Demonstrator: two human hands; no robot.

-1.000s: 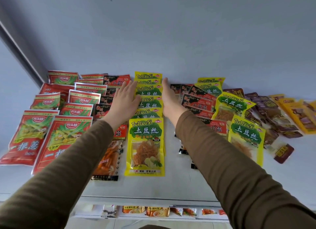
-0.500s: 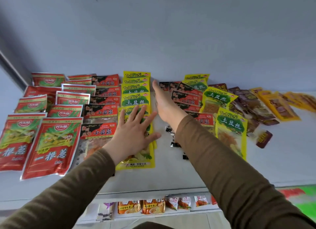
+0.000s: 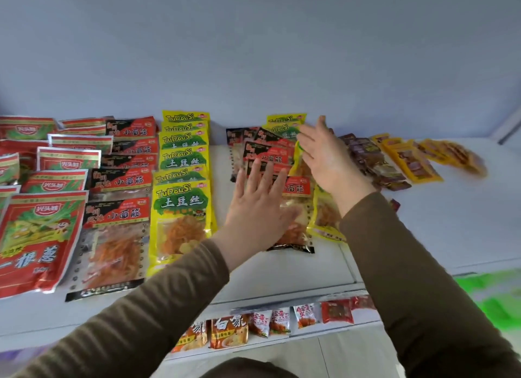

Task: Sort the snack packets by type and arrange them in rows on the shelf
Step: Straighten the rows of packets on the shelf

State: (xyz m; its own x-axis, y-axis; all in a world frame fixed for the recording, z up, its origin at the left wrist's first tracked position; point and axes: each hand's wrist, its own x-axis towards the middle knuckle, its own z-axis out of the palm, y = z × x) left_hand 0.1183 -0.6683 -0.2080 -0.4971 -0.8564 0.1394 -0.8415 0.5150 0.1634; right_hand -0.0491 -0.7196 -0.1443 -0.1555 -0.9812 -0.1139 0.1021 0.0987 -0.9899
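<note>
Right, nearest me my left hand (image 3: 258,208) lies flat, fingers spread and straight, pressing on the loose red-and-black packets (image 3: 270,157) in the middle of the shelf (image 3: 423,222), gripping nothing. Just beyond, my right hand (image 3: 324,155) is open too, edge-on against the stray yellow packets (image 3: 284,124), with nothing held. To the left, the sorted rows are tidy: the yellow row (image 3: 181,186), the red-and-black row (image 3: 121,191) touching it, and the big red packets (image 3: 36,231) at the edge. Farther right the brown packets (image 3: 372,163) and the orange-yellow packets (image 3: 408,157) fan toward the back wall (image 3: 253,53). My worry: these slick, overlapping bags could slide when I push, so the yellow ones get shoved under the red-and-black ones, or the near bag slips off the front lip onto the lower shelf (image 3: 282,315).
</note>
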